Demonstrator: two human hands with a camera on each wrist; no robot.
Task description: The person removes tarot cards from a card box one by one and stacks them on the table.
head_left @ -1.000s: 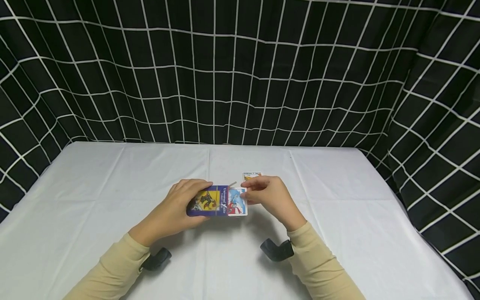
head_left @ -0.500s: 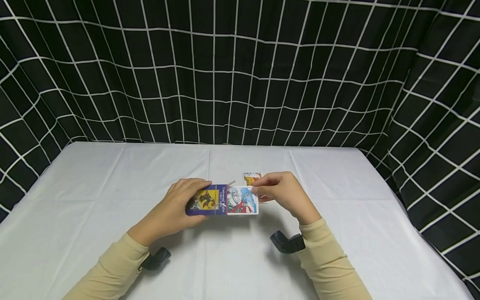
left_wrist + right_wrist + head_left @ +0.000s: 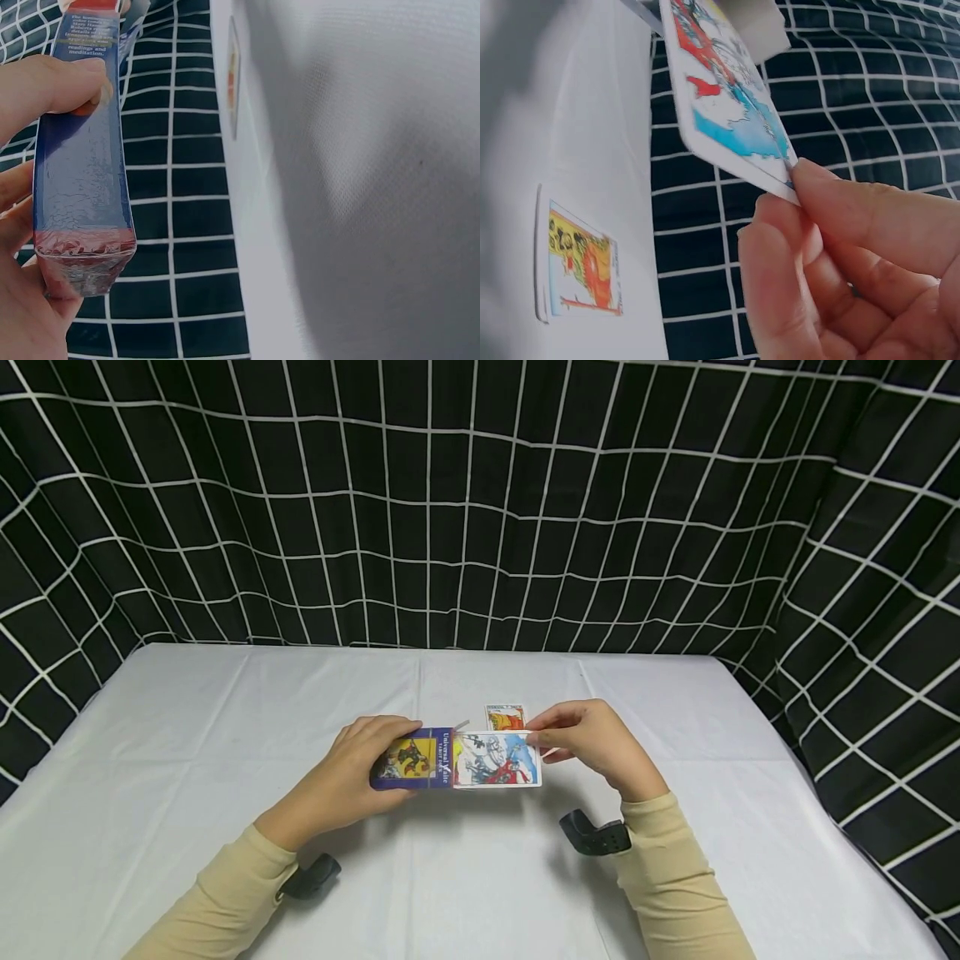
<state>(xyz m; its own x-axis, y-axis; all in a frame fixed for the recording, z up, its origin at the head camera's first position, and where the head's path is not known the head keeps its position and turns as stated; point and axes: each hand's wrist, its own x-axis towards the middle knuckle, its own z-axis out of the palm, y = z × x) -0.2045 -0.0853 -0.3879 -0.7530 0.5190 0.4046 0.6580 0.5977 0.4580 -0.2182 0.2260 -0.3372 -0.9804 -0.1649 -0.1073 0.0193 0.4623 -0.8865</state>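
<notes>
My left hand (image 3: 337,781) grips a blue tarot card box (image 3: 411,760) from its left end, thumb along the near narrow side in the left wrist view. Out of the box's right end sticks a tarot card (image 3: 497,760) with a white horse and a red figure. Between thumb and fingers my right hand (image 3: 596,747) pinches that card's outer corner. In the right wrist view the card (image 3: 731,97) hangs above the table; whether others lie under it I cannot tell. Behind it another tarot card (image 3: 506,717) lies face up on the cloth, partly covered in the head view.
A white cloth covers the table (image 3: 225,735). Black curtains (image 3: 450,510) with a white grid stand behind it and at both sides. A dark camera mount (image 3: 592,835) sits at the right wrist, a similar mount (image 3: 311,877) at the left.
My right hand has moved to the right, drawing the tarot card much farther out of the box. The left hand and the box have stayed nearly still.
</notes>
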